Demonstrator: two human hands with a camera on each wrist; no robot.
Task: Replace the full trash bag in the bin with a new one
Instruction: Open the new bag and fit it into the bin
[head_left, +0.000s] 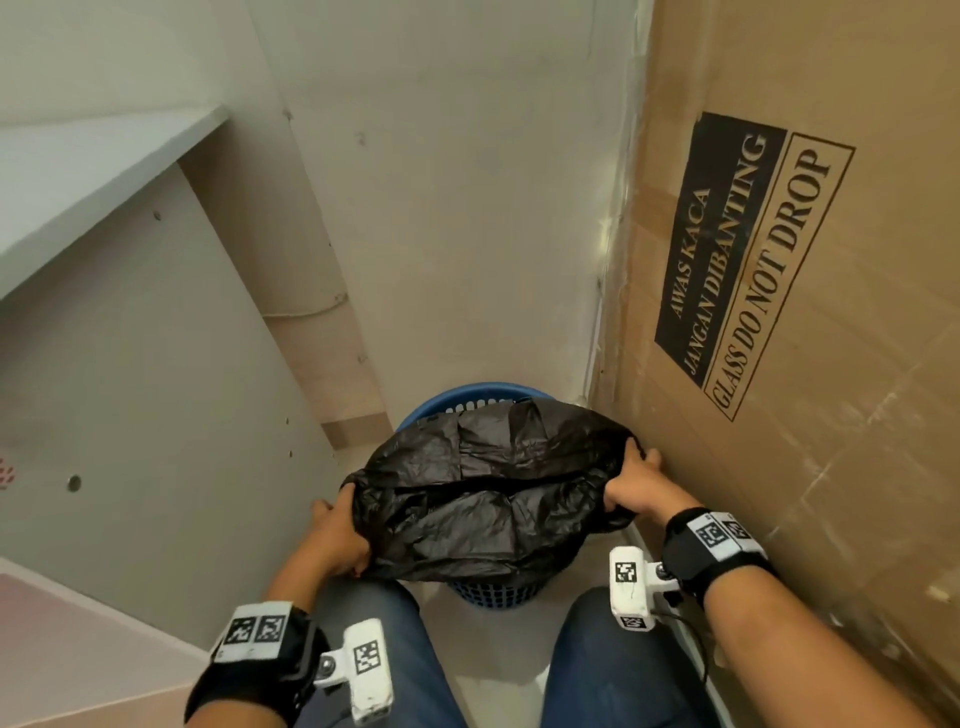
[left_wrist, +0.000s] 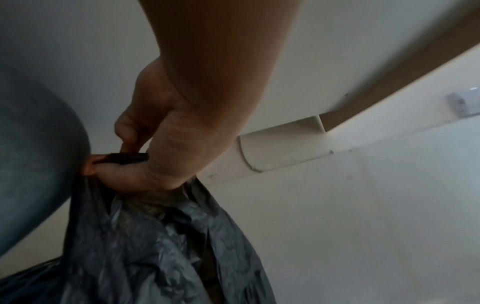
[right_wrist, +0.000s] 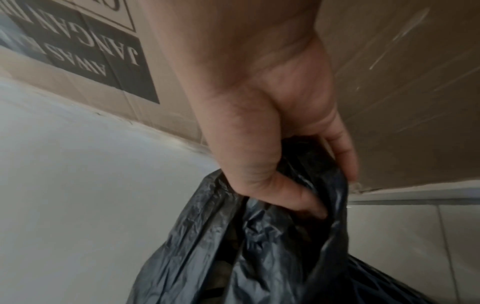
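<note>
A black trash bag (head_left: 483, 493) is stretched wide over a blue perforated bin (head_left: 467, 400) on the floor between my knees. My left hand (head_left: 343, 530) grips the bag's left edge, with fingers curled into the plastic (left_wrist: 145, 236). At the bag's right edge, beside the cardboard box, my right hand (head_left: 631, 483) grips the plastic. The right wrist view shows that hand (right_wrist: 291, 181) with the thumb and fingers bunching the black film (right_wrist: 259, 257). Only the bin's far rim and a strip of its near wall (head_left: 493, 595) show past the bag.
A tall cardboard box (head_left: 810, 260) marked "GLASS DO NOT DROP" stands close on the right, almost touching my right hand. A grey desk panel (head_left: 130, 389) and its top (head_left: 78, 171) close in the left side. A white wall (head_left: 457, 208) is behind the bin.
</note>
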